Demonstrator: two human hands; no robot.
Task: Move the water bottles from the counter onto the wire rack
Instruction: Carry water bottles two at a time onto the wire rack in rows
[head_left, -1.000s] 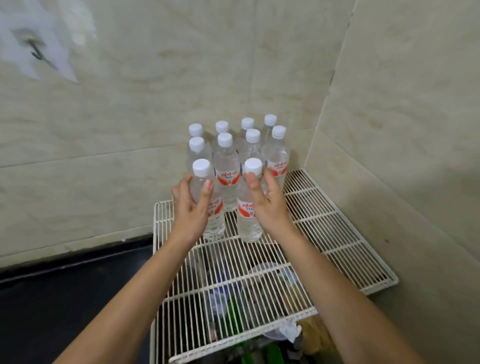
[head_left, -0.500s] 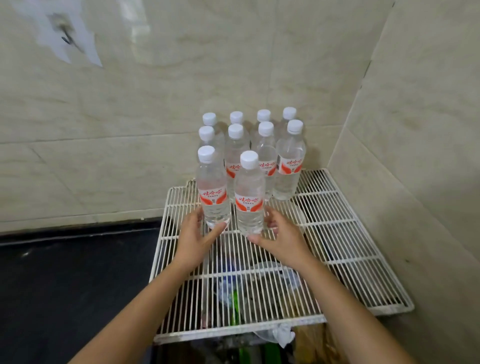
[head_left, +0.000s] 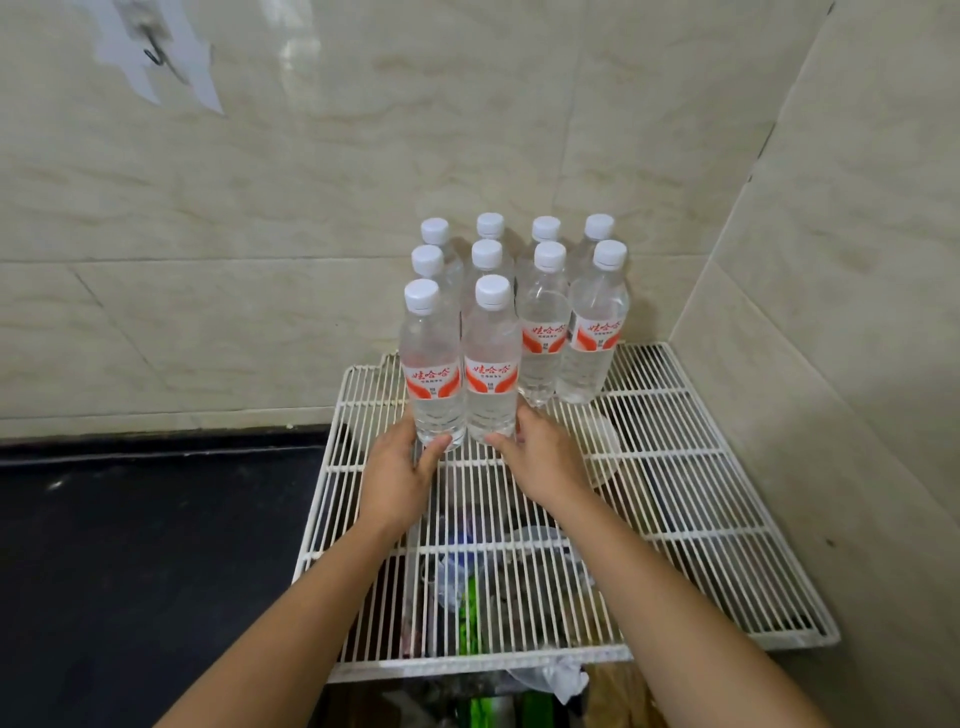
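Ten water bottles stand upright on the wire rack, in its back corner. Left hand grips front-left bottle at base; right hand grips front-right bottle, fingers curled. Risk: narrow bases on wires; a jolt on release could topple neighbours.

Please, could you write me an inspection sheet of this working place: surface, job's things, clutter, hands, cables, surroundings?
Surface: white wire rack in the wall corner, beside a black counter.
Job's things: ten capped water bottles upright on the rack, in rows of four, four, two.
Clutter: bags and packaging under the rack, seen through the wires.
Grippers: left hand grips the front-left bottle at its base; right hand grips the front-right bottle likewise.
Cables: nothing seen.
Surroundings: beige tiled walls; a hook on the left wall.
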